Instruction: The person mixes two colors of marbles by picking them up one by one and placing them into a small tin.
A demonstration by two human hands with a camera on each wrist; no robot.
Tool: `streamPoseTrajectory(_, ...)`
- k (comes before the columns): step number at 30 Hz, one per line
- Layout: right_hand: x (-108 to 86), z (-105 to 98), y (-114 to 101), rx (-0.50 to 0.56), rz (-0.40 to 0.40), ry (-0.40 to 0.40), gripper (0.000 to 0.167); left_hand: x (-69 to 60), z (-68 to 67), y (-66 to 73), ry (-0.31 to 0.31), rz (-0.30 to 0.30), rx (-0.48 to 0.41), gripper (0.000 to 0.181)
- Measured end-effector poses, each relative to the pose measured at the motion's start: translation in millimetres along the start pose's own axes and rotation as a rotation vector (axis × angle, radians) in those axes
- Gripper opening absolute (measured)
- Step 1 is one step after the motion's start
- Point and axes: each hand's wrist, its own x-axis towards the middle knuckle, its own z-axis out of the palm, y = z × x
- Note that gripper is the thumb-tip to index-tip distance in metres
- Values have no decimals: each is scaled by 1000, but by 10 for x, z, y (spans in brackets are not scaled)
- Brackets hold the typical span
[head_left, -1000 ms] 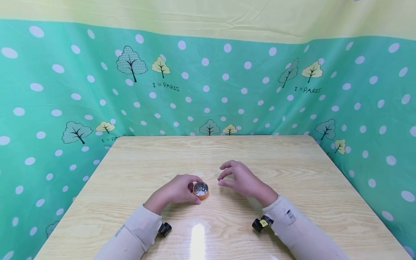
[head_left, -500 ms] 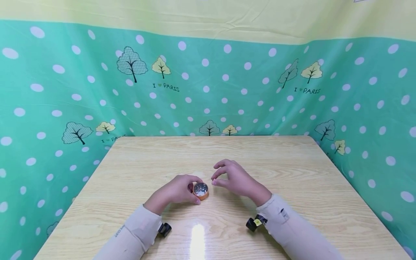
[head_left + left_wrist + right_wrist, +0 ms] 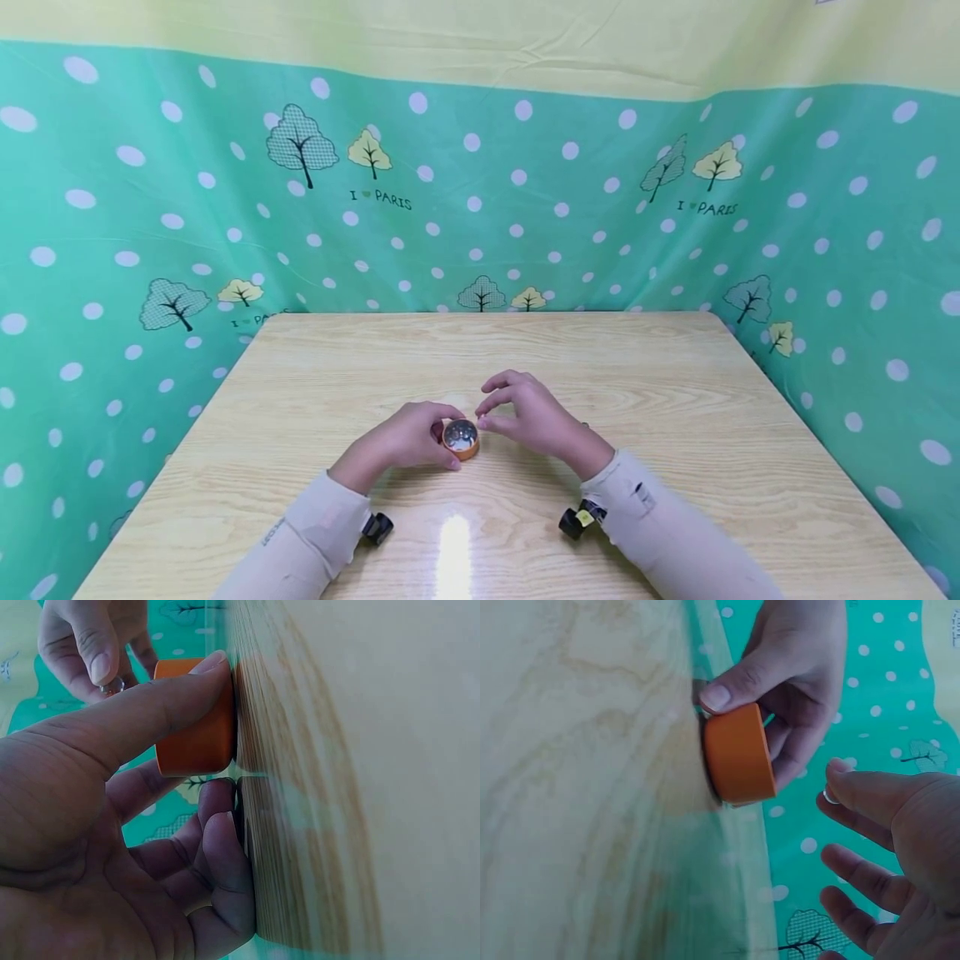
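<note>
Gripped in left hand (image 3: 408,435): orange cup (image 3: 461,440), likely light, stiff, best held by sides. Pinched in right hand (image 3: 529,418): small clear thing (image 3: 114,685).

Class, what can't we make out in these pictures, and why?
Small clear piece in the right hand, left wrist view: exact shape; tiny, partly covered by thumb.
Orange round piece, head view: whether its shiny top is hollow; too small, with reflections.
Right sleeve, head view: upper end; cut by bottom edge.
</note>
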Motion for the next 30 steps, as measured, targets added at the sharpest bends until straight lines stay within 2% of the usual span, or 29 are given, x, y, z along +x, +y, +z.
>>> streamPoseTrajectory(12, 5, 100, -9, 11, -47, -8, 15, -6, -5, -18, -16, -7, -13, 59)
streamPoseTrajectory(30, 3, 173, -12, 7, -58, -31, 17, -9, -32, 22, -14, -5, -2, 62)
